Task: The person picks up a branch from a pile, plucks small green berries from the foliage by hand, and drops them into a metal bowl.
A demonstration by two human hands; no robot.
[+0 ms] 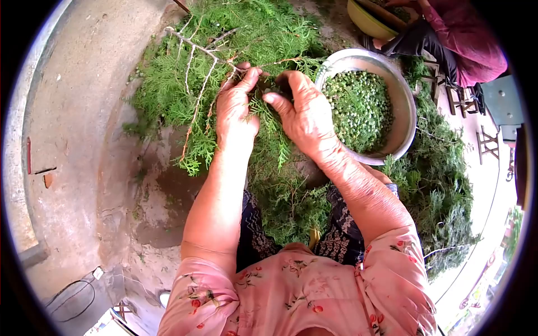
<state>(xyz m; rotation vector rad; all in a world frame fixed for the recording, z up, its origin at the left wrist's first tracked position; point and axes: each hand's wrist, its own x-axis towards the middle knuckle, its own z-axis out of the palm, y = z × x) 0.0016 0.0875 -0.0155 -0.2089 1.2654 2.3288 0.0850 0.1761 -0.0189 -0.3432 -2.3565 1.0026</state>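
A cut evergreen branch (197, 92), with bare woody twigs and flat green sprays, is gripped in my left hand (236, 106), thumb and fingers closed round its stem. Close on the right, my right hand (307, 112) has its fingers curled in toward the thumb beside the same foliage. Whatever those fingers pinch is too dark and small to make out. Green sprays (273, 126) hang down between the two hands. Just past my right hand stands a round metal basin (404, 106), holding many small green cones (358, 103) mixed with leaf bits.
A big heap of evergreen cuttings (269, 28) lies ahead, with more cuttings (437, 185) to the right and between my legs. At the upper right a person in a dark red top (465, 39) sits by a yellow basin (367, 22). Concrete floor (78, 112) stretches left.
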